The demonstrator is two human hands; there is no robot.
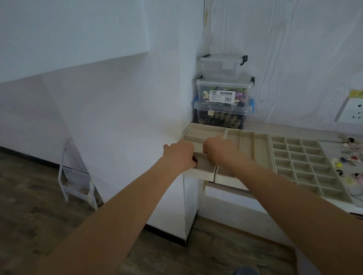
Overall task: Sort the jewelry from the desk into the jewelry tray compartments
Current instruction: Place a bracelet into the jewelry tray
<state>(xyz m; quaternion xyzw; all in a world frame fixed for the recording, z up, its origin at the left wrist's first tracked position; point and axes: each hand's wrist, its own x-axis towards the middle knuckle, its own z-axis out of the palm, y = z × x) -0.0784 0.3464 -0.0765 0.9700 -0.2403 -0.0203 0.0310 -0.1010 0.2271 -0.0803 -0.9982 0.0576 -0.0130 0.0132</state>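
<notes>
Left hand (180, 156) curled over a small dark piece (194, 159), pinched at the fingertips just above the near-left compartment of the beige tray (208, 172); right hand (218, 149) curled alongside, contents not visible. Drop straight down likely. Remaining jewelry (357, 158) well off right past the grid tray (305, 163), nearer right hand.

Three clear lidded plastic storage boxes (224, 92) stacked in the desk's back corner, white wall socket (358, 110) above the desk's back edge, white wire rack (77, 182) on wood-look floor (20, 200).
</notes>
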